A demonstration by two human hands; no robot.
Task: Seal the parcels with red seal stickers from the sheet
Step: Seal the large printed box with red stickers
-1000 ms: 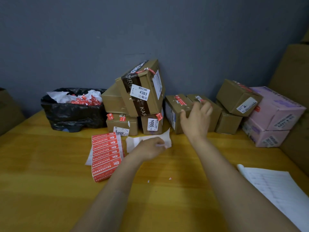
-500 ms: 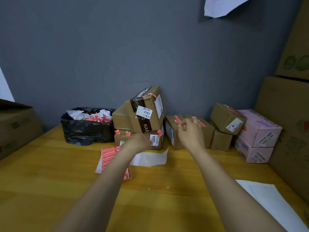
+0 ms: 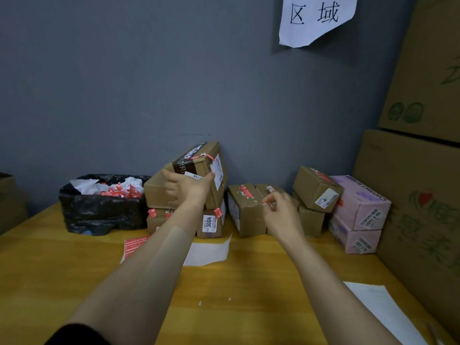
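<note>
Several brown parcels are piled against the grey wall. My left hand [image 3: 189, 189] grips the front of the tilted parcel [image 3: 206, 168], which has dark tape and lies on top of the left stack. My right hand [image 3: 281, 211] pinches a small pale sticker piece [image 3: 266, 204] at the top edge of the middle parcel [image 3: 245, 210], which bears a red seal. The red sticker sheet [image 3: 135, 245] lies flat on the table, partly hidden by my left forearm. A white backing paper [image 3: 209, 251] lies beside it.
A black bin bag [image 3: 99, 210] full of paper scraps sits at the left. Two pink boxes [image 3: 361, 210] and large cartons [image 3: 410, 195] stand at the right. A white sheet [image 3: 380, 310] lies at the wooden table's [image 3: 49, 270] right front. A paper sign [image 3: 316, 18] hangs on the wall.
My left hand let go of the white backing paper and rose to the tilted parcel. My right hand closed from open into a pinch at the middle parcel. The view tilted upward.
</note>
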